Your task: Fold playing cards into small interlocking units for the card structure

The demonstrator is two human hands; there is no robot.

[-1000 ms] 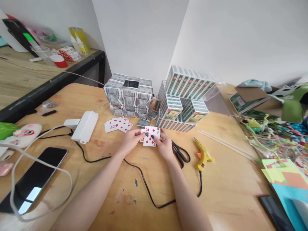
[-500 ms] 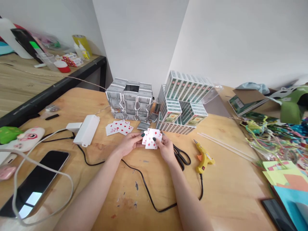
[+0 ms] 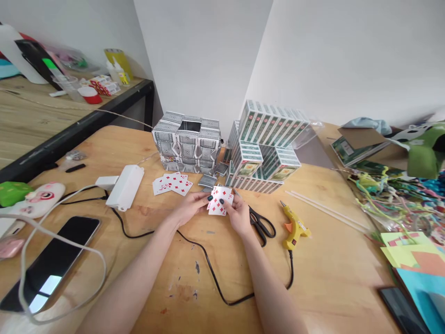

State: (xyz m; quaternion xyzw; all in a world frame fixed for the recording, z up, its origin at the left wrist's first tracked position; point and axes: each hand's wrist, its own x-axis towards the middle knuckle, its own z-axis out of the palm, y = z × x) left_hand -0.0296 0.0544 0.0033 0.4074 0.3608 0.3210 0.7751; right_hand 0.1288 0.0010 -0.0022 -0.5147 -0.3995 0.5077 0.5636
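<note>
Between my two hands are a few red diamond playing cards (image 3: 219, 206), overlapping and face up. My left hand (image 3: 194, 204) pinches their left edge, and my right hand (image 3: 236, 211) grips their right side with the thumb on top. More face-up cards (image 3: 179, 184) lie fanned on the table to the left. Some face-down cards (image 3: 207, 181) rest just beyond my hands. Behind them stands a block built of grey-backed cards (image 3: 187, 146) with a square opening on top. To its right rises a stack of green and white card boxes (image 3: 271, 123).
Black scissors (image 3: 262, 225) and a yellow glue gun (image 3: 295, 227) lie right of my hands, its black cord crossing the table in front. White sticks (image 3: 327, 211) are farther right. At left are a white power adapter (image 3: 127, 188) and a phone (image 3: 59, 253).
The held cards have shifted and overlap more closely, with the left card now mostly behind the other. My left hand has moved slightly to the right, over the cards' edge.
</note>
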